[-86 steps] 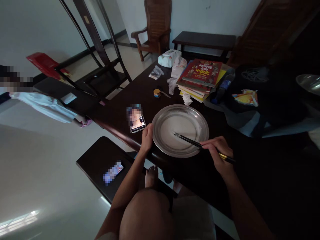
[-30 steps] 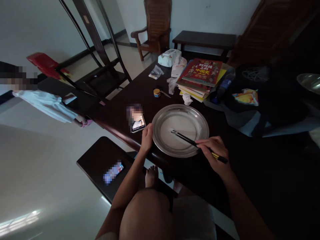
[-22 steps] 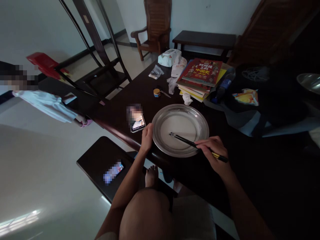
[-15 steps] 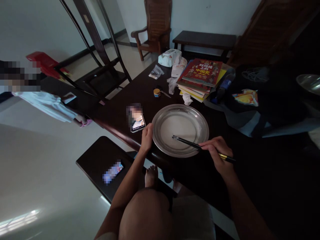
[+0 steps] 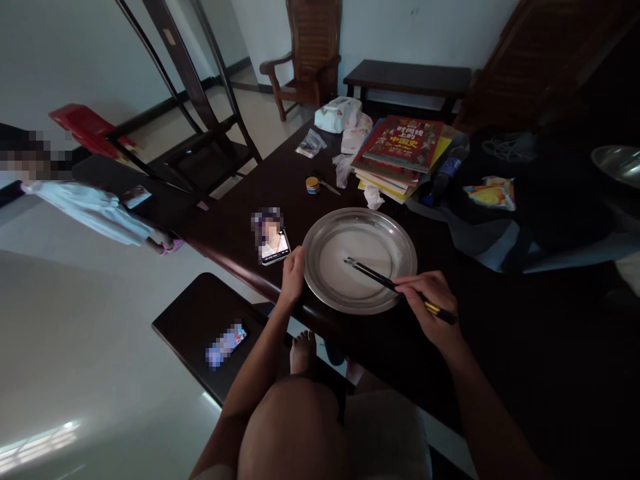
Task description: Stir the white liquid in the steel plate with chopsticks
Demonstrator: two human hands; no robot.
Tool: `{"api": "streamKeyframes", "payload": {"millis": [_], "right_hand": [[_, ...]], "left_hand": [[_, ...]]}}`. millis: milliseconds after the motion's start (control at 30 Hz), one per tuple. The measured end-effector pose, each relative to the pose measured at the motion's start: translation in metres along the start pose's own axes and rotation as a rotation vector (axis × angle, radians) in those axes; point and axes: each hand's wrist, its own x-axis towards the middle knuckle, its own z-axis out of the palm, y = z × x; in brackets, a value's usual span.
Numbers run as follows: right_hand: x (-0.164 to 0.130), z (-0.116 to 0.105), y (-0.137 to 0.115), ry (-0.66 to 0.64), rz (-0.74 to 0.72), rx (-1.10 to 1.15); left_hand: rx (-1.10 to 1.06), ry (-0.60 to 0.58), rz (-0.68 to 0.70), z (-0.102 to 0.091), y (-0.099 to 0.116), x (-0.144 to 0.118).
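A round metal plate (image 5: 313,283) stands on the dark table near its front edge, with a whitish layer (image 5: 340,280) inside. My left hand (image 5: 294,272) grips the plate's left rim, fingers closed on it. In my right hand (image 5: 431,303) is a pair of black chopsticks (image 5: 373,273) with gold bands near the top ends. Their whitened tips are close together over the middle of the whitish layer, seemingly touching it. Just left of the plate, a phone (image 5: 275,250) with a lit screen lies on the table.
Behind the plate are a small jar (image 5: 313,185), scissors (image 5: 330,187), crumpled tissue (image 5: 373,197) and a book stack (image 5: 400,150). A bottle (image 5: 445,177) and a snack packet (image 5: 493,193) lie to the right. Another phone (image 5: 227,345) rests on the bench (image 5: 185,320). A person (image 5: 90,207) is at far left.
My right hand and the chopsticks have shifted slightly left and up, the tips moving a little away from me within the plate. My left hand stays on the rim.
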Motion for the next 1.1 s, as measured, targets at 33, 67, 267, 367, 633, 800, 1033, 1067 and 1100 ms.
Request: {"api": "streamKeyframes", "payload": {"millis": [33,67,267,367,633,800,1033,1067,1100], "right_hand": [[-0.0002,-0.0004,0.0002,0.020,0.008,0.011],[-0.0005,-0.0008,0.0003,0.034,0.020,0.025],[-0.0009,-0.0007,-0.0001,-0.023,0.000,0.012],[-0.0014,-0.0013,0.0007,0.027,0.005,0.026],[0.0008,-0.0008,0.0001,0.003,-0.028,-0.006],[0.0007,-0.0008,0.0006,0.003,-0.008,0.018],[0.0004,-0.0017,0.0014,0.034,0.002,0.020],[0.0007,-0.0018,0.0009,0.029,0.005,0.030],[0.0009,-0.0017,0.0002,0.014,0.003,0.032]], "left_hand": [[0.001,0.000,0.002,0.0001,0.0001,0.0001],[0.004,0.000,0.003,0.0001,0.0002,0.0002],[0.006,0.005,-0.004,0.0002,0.0004,-0.0002],[0.000,0.002,-0.013,0.0002,0.0006,-0.0005],[0.005,0.010,-0.010,0.0013,0.0030,-0.0004],[-0.003,-0.001,0.009,0.0010,0.0028,-0.0002],[0.000,-0.013,0.030,0.0008,0.0007,0.0003],[0.001,-0.016,0.031,0.0009,0.0008,0.0003],[0.002,-0.017,0.031,0.0009,0.0010,0.0003]]}}
